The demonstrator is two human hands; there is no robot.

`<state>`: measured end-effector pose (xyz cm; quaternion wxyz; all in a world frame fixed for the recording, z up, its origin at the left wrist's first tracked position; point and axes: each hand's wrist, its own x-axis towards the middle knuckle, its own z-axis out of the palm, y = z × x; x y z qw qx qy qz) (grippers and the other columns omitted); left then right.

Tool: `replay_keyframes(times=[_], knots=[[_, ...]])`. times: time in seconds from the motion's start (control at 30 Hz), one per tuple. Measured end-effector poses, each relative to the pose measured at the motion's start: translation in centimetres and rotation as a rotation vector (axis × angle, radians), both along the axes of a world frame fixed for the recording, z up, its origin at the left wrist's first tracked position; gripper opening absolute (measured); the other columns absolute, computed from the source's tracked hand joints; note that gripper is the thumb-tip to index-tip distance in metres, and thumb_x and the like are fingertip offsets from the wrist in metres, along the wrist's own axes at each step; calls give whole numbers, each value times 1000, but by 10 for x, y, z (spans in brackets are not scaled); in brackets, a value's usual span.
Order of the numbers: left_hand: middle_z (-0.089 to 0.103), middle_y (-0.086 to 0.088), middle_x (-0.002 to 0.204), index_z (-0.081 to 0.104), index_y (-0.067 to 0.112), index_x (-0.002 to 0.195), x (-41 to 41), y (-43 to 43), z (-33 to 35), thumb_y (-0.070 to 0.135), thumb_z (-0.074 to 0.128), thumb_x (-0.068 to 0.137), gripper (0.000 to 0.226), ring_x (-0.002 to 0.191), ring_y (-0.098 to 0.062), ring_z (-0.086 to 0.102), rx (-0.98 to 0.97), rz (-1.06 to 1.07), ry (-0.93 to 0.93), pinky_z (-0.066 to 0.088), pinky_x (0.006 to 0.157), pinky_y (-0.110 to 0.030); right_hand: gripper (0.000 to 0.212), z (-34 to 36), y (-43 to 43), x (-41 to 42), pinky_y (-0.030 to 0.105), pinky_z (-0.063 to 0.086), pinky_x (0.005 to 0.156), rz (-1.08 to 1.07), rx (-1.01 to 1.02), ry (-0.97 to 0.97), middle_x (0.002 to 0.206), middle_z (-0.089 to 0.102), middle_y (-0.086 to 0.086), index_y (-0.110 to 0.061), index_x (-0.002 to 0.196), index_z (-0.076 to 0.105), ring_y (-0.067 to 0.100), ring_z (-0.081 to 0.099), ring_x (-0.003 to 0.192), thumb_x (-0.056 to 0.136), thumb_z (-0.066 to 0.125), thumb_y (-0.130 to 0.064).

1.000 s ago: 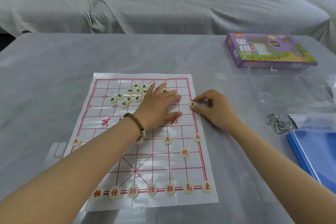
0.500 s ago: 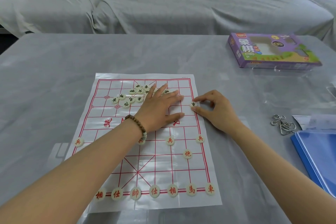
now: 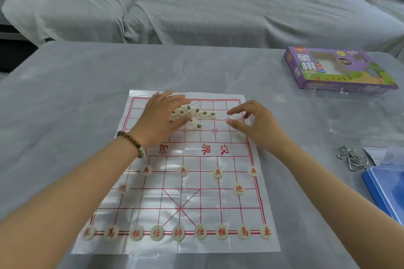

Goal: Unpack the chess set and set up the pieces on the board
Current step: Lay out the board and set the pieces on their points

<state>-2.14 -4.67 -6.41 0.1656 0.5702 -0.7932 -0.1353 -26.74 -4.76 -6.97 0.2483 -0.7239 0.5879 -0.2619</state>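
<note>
Next, picking from the loose black pieces (image 3: 204, 113) touching the flat, spread left hand (image 3: 161, 118) (the nearer), just left of the right hand (image 3: 258, 124), fingers parted, seemingly empty.

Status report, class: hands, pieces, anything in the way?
Left hand open, over the black-lettered pile. Right hand open, nothing pinched. Red pieces set on the near side. Nothing blocking the board.

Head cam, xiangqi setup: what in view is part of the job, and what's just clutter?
Job:
- board sheet
- red pieces, placed on the near side
- black pieces, heaped on the far side
- purple set box
- left hand, over the heap
- right hand

Lying about:
- wire puzzle
- blue folder
- papers
- sofa
</note>
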Motion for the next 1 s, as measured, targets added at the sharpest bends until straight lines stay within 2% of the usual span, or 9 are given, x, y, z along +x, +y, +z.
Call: replay_keyframes(times=[0.17,0.37,0.53,0.7,0.83,1.0], knots=[[37,8,146,43,27,136,47,3,-6,55,40,87,56,139,-15,20,99,95,-23,13,114,-35,20,6,-20,47,21,38,82,132,12,10,109,54,-11,-31,103,67,8,51,95,83,67,-33],[32,10,148,41,30,136,51,4,-18,52,45,88,52,141,-15,13,129,65,10,10,114,-35,15,7,-45,80,26,41,81,217,37,181,102,53,-8,-30,96,71,9,49,90,81,70,-29],[30,10,149,39,31,137,47,-1,-22,54,43,89,53,141,-14,12,88,55,34,9,115,-35,19,13,-59,91,35,44,89,244,87,274,105,56,-2,-28,92,71,11,49,93,75,75,-36],[30,10,149,40,30,137,47,-2,-20,50,44,90,51,141,-13,11,93,63,69,9,116,-36,22,11,-65,95,37,42,92,209,108,256,100,54,-5,-27,85,68,12,49,94,69,79,-38],[29,11,149,39,31,137,46,-1,-20,51,44,90,51,142,-12,10,87,66,70,8,116,-34,28,6,-66,99,35,43,90,160,100,241,104,55,-2,-24,88,65,12,49,92,69,79,-38],[28,11,150,39,31,137,44,-1,-20,52,43,90,51,141,-12,10,76,61,66,7,116,-34,30,3,-67,98,37,43,92,77,89,218,100,50,-6,-24,87,63,10,47,92,68,80,-41]])
